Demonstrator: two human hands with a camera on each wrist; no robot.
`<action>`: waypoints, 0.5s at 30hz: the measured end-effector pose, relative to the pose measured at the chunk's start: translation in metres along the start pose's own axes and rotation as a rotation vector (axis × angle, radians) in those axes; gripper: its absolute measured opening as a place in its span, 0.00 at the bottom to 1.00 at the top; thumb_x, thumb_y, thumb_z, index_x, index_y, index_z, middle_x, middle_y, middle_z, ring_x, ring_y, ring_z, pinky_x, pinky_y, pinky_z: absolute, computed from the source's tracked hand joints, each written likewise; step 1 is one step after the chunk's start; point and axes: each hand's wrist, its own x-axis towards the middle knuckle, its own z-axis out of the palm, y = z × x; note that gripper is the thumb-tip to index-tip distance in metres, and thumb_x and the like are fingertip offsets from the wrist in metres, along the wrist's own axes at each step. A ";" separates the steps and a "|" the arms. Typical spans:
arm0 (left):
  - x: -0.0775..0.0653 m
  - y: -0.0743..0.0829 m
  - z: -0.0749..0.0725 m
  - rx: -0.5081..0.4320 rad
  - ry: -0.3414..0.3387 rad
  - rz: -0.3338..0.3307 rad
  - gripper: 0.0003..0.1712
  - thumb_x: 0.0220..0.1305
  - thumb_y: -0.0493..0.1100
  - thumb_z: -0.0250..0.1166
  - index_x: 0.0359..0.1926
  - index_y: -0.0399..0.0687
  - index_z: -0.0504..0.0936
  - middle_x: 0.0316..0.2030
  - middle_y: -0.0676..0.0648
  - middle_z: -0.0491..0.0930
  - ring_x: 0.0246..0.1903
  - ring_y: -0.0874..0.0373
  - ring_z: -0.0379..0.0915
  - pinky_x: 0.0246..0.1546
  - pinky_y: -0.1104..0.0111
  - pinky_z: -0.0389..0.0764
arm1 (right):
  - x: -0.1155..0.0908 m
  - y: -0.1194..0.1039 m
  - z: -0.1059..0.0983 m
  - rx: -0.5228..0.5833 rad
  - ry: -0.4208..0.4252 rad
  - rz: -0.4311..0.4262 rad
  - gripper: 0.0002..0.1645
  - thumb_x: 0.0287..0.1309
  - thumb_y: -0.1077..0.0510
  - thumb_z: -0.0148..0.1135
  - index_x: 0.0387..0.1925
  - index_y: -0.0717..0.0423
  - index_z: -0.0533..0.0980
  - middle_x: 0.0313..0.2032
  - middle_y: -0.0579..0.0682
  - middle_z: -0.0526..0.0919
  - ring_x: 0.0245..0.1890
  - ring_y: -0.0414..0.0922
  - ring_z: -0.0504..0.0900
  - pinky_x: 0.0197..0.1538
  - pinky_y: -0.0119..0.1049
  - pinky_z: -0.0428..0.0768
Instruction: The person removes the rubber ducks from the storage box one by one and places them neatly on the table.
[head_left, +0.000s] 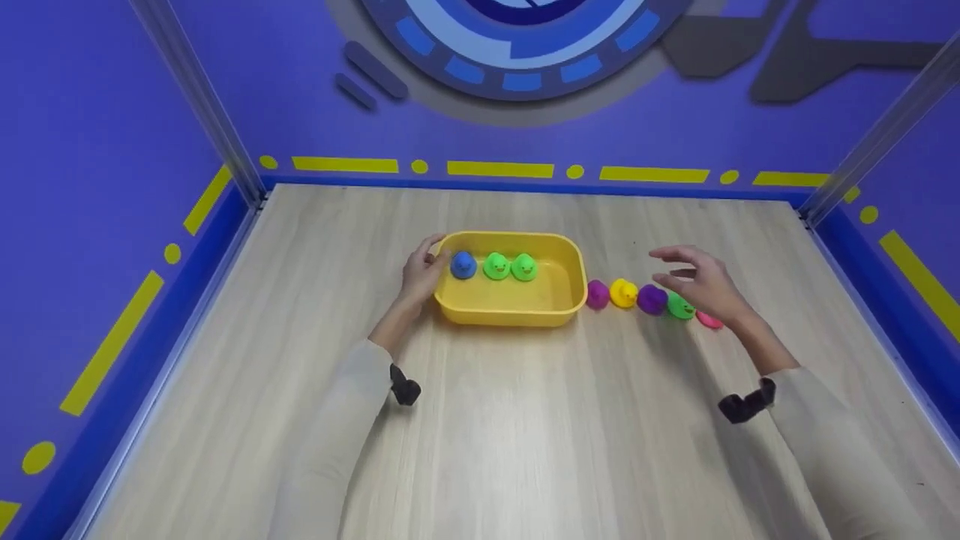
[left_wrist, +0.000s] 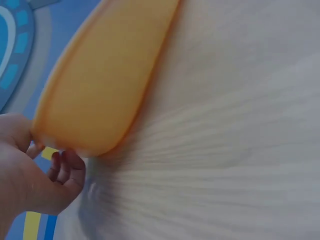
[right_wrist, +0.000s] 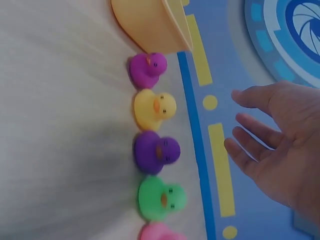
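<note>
A yellow plastic tub (head_left: 510, 318) stands on the table, with a blue rubber duck (head_left: 463, 265) and two green ducks, one of them this duck (head_left: 524, 267), in a row inside. My left hand (head_left: 423, 274) grips the tub's left end at the rim; the left wrist view shows the thumb and fingers (left_wrist: 74, 172) at that end. To the tub's right runs a row of ducks: magenta (right_wrist: 146, 70), yellow (right_wrist: 152, 110), purple (right_wrist: 152, 152), green (right_wrist: 157, 198) and pink (right_wrist: 161, 233). Above this row my right hand (head_left: 705, 282) hovers, fingers loosely bent, holding nothing.
The wooden table (head_left: 495, 435) is enclosed by blue printed panels (head_left: 525, 142) at the back and both sides. Metal posts (head_left: 217, 112) stand at the back corners. Dark wrist mounts (head_left: 405, 387) sit on both sleeves.
</note>
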 end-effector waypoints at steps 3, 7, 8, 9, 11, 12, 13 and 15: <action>0.000 -0.006 0.002 0.004 0.038 0.075 0.25 0.80 0.48 0.53 0.74 0.54 0.70 0.47 0.46 0.68 0.47 0.55 0.65 0.50 0.66 0.69 | 0.011 -0.006 0.011 0.029 -0.024 0.000 0.23 0.68 0.65 0.64 0.62 0.64 0.76 0.62 0.64 0.78 0.59 0.45 0.77 0.51 0.10 0.73; 0.000 -0.008 0.001 -0.002 0.017 0.091 0.25 0.79 0.49 0.55 0.72 0.53 0.72 0.48 0.46 0.66 0.48 0.54 0.64 0.50 0.65 0.68 | 0.023 -0.012 0.022 0.013 -0.059 0.036 0.23 0.69 0.65 0.63 0.63 0.64 0.75 0.62 0.64 0.77 0.62 0.57 0.77 0.52 0.14 0.75; 0.000 -0.008 0.000 0.000 0.006 0.090 0.25 0.79 0.50 0.56 0.72 0.53 0.72 0.48 0.46 0.66 0.48 0.54 0.64 0.49 0.66 0.68 | 0.027 -0.013 0.025 0.010 -0.068 0.046 0.23 0.69 0.64 0.62 0.63 0.64 0.75 0.63 0.64 0.77 0.62 0.58 0.77 0.54 0.18 0.77; 0.000 -0.008 0.000 0.002 -0.005 0.085 0.25 0.78 0.50 0.56 0.72 0.53 0.72 0.48 0.46 0.66 0.48 0.54 0.63 0.49 0.66 0.67 | 0.030 -0.015 0.028 0.009 -0.077 0.054 0.23 0.69 0.64 0.62 0.64 0.63 0.74 0.63 0.64 0.77 0.63 0.59 0.77 0.57 0.23 0.79; 0.000 -0.008 -0.001 0.008 -0.026 0.072 0.26 0.79 0.50 0.56 0.73 0.55 0.71 0.50 0.46 0.65 0.48 0.55 0.62 0.48 0.67 0.67 | 0.036 -0.017 0.034 0.012 -0.091 0.063 0.23 0.70 0.64 0.62 0.64 0.63 0.74 0.63 0.63 0.77 0.64 0.60 0.76 0.61 0.35 0.80; 0.000 -0.008 -0.001 0.008 -0.035 0.065 0.26 0.79 0.50 0.56 0.73 0.55 0.70 0.50 0.46 0.65 0.49 0.55 0.62 0.48 0.67 0.67 | 0.039 -0.018 0.037 0.015 -0.098 0.064 0.23 0.70 0.64 0.62 0.64 0.63 0.74 0.63 0.63 0.77 0.64 0.60 0.76 0.62 0.40 0.79; 0.000 -0.008 0.000 0.007 -0.041 0.057 0.26 0.79 0.49 0.56 0.74 0.56 0.70 0.51 0.46 0.65 0.49 0.55 0.62 0.49 0.67 0.66 | 0.042 -0.021 0.040 0.023 -0.105 0.065 0.23 0.70 0.63 0.62 0.64 0.62 0.74 0.63 0.62 0.78 0.64 0.59 0.77 0.63 0.44 0.78; -0.001 -0.007 0.000 0.013 -0.043 0.044 0.27 0.79 0.49 0.55 0.74 0.57 0.69 0.51 0.46 0.65 0.49 0.54 0.61 0.49 0.67 0.67 | 0.048 -0.026 0.046 0.035 -0.119 0.053 0.23 0.70 0.64 0.62 0.64 0.61 0.74 0.63 0.60 0.78 0.64 0.59 0.77 0.64 0.48 0.77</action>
